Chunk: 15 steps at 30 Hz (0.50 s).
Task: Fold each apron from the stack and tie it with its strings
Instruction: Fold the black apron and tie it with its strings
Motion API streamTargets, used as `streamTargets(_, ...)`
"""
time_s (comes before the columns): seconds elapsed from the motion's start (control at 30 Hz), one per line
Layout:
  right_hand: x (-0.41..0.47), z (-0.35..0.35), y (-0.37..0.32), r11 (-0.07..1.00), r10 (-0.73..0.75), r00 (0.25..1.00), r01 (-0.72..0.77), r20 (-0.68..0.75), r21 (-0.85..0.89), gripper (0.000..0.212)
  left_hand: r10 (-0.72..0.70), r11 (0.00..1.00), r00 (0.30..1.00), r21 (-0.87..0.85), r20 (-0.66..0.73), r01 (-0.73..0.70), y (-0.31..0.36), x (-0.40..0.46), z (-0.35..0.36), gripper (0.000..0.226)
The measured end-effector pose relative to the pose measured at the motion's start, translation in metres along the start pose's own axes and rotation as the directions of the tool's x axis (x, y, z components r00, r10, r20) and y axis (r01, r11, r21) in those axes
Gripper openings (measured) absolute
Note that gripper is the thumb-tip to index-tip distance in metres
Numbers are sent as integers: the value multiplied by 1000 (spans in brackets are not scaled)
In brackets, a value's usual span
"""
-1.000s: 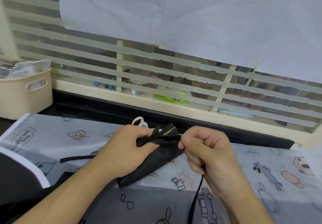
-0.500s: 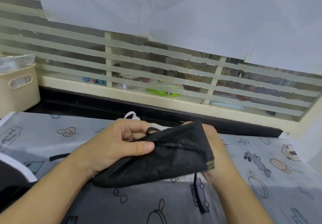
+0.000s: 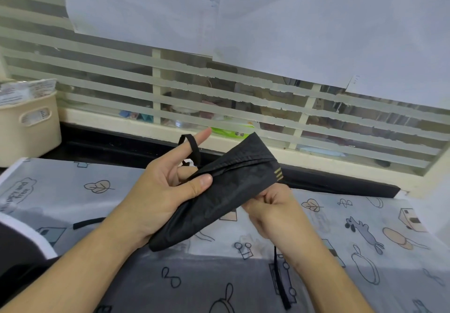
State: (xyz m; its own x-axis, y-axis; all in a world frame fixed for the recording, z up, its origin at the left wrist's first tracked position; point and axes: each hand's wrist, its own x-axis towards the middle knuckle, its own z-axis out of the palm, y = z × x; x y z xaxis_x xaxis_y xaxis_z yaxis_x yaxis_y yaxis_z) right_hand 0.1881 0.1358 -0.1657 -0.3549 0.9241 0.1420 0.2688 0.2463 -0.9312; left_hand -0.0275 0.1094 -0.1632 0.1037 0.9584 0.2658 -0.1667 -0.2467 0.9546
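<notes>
Change since earlier frame: left index finger now lifted straight with a strap loop over it; bundle tipped up toward 1 o'clock; right hand dropped beneath it.
Head view, apron: folded black apron (image 3: 226, 196) held in the air above the table, long and narrow, running from 7 o'clock up to 1 o'clock; three short tan stitches near its upper end.
Head view, left hand: left hand (image 3: 158, 198) holds the apron's middle, thumb pressed on top of the cloth, index finger pointing up to 1 o'clock.
Head view, strap loop: black strap loop (image 3: 192, 146) hangs round that raised index finger.
Head view, right hand: right hand (image 3: 275, 210) sits under the apron's upper end, fingers curled; partly hidden by the cloth, so what they pinch cannot be told.
Head view, hanging string: black string (image 3: 280, 281) drops from below the right wrist toward 6 o'clock.
Head view, table cover: grey printed tablecloth (image 3: 365, 239) below both hands.
Head view, surroundings: cream basket (image 3: 29, 127) with papers at 9 o'clock; striped window (image 3: 243, 88) at 12 o'clock, upper half blocked by white paper sheets (image 3: 267, 15); dark white-edged cloth (image 3: 19, 242) at 8 o'clock.
</notes>
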Motion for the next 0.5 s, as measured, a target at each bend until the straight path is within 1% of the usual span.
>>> streamTargets(0.07,1,6,3,999,42,994,-39,105,-33,34,24,996,997,83,-70,-18,-1,0,4,75)
streamTargets(0.1,2,8,5,997,56,990,-50,127,-55,27,43,987,993,160,-113,-24,-2,1,5,74)
streamTargets(0.2,3,10,15,983,82,990,-62,112,-171,30,101,919,969,393,-223,-5,-7,4,5,72)
streamTargets(0.23,3,11,15,971,90,990,-63,108,-230,30,131,879,960,476,-247,3,-9,5,3,71)
streamTargets(0.3,0,12,12,945,84,989,-40,121,-326,28,189,761,947,648,-259,25,-14,5,0,70)
streamTargets(0.37,-3,16,6,904,30,990,31,135,-426,23,178,648,961,760,-213,49,-17,5,-3,70)
streamTargets(0.4,-5,17,2,882,-18,992,76,127,-466,22,139,616,975,786,-175,53,-18,5,-5,70)
streamTargets(0.43,-7,17,-2,861,-78,991,122,108,-494,20,84,610,989,791,-122,46,-18,4,-6,68)
streamTargets(0.47,-8,16,-6,843,-141,987,164,82,-513,20,18,632,998,774,-54,31,-18,4,-5,66)
streamTargets(0.5,-10,14,-9,833,-195,979,192,49,-518,19,-50,680,998,733,32,10,-16,2,-3,64)
